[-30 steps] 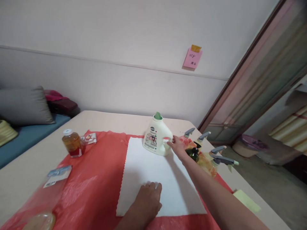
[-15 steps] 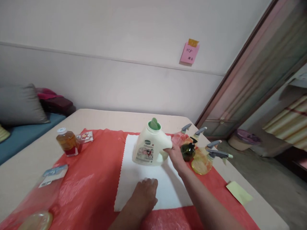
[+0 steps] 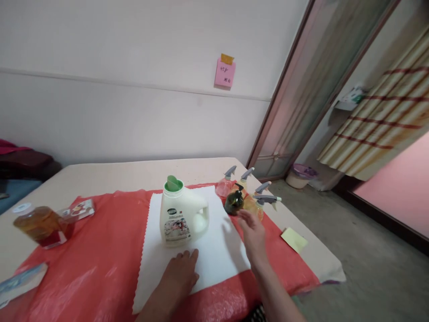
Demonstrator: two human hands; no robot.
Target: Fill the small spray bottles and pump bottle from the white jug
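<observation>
A cream detergent jug with a green cap [image 3: 181, 214] stands upright in the middle of a white cloth [image 3: 214, 250] spread on a red plastic sheet [image 3: 97, 264]. My left hand [image 3: 179, 273] lies flat on the cloth's near edge, fingers stretched toward the jug's base. My right hand [image 3: 253, 230] hovers open over the cloth's right edge, apart from the jug, its fingertips close to a dark green pump bottle [image 3: 233, 202] and several spray bottles [image 3: 254, 201].
An amber jar with a white lid [image 3: 40, 221] and small packets [image 3: 77, 209] sit on the sheet at the left. A yellow sticky note [image 3: 294, 239] lies near the table's right edge [image 3: 331, 270]. A pink note [image 3: 225, 72] hangs on the wall. A doorway opens at right.
My right hand dragged the jug by its handle from the cloth's far corner to its middle, then let go and drew back to the right. The view swung rightward.
</observation>
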